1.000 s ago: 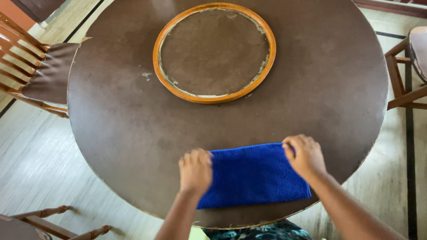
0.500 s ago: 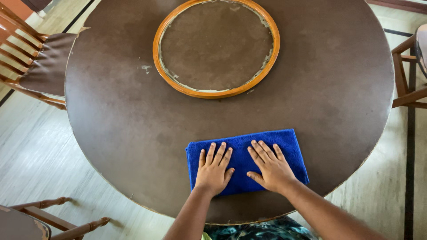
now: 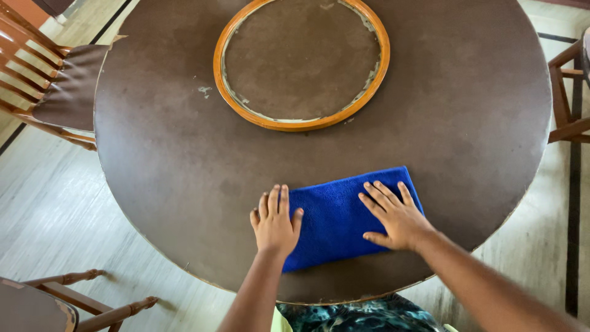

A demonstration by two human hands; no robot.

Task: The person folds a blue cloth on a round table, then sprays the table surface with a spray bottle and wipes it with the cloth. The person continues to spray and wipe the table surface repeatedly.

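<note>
At the far left a wooden slat-backed chair with a brown cushioned seat [image 3: 58, 86] is tucked against the big round dark-brown table [image 3: 172, 160], and lower down, at the bottom-left corner, the turned wooden arm of a second chair [image 3: 92, 295] pokes into sight over the pale plank floor [image 3: 55, 209]. The tabletop is worn and mottled, with a small pale chip near its upper left. Set on its middle, towards the far side, lies a round brown turntable with an orange wooden rim [image 3: 301, 126]. Nearer the person, close to the table's near edge, lies the folded blue terry cloth [image 3: 335, 218], flat on the wood and slightly askew. The left hand [image 3: 275, 221] rests flat and unclenched at the cloth's left end, fingers together and pointing away, the thumb and the side of the palm over the blue, the rest on bare table. The right hand [image 3: 396, 215] lies spread, fingers fanned, palm down on the cloth's right half, pressing rather than gripping. Neither hand grasps anything. Below the table edge shows a patch of dark patterned clothing [image 3: 344, 316]. At the far right a third wooden chair frame [image 3: 565, 92] stands just beside the table.
</note>
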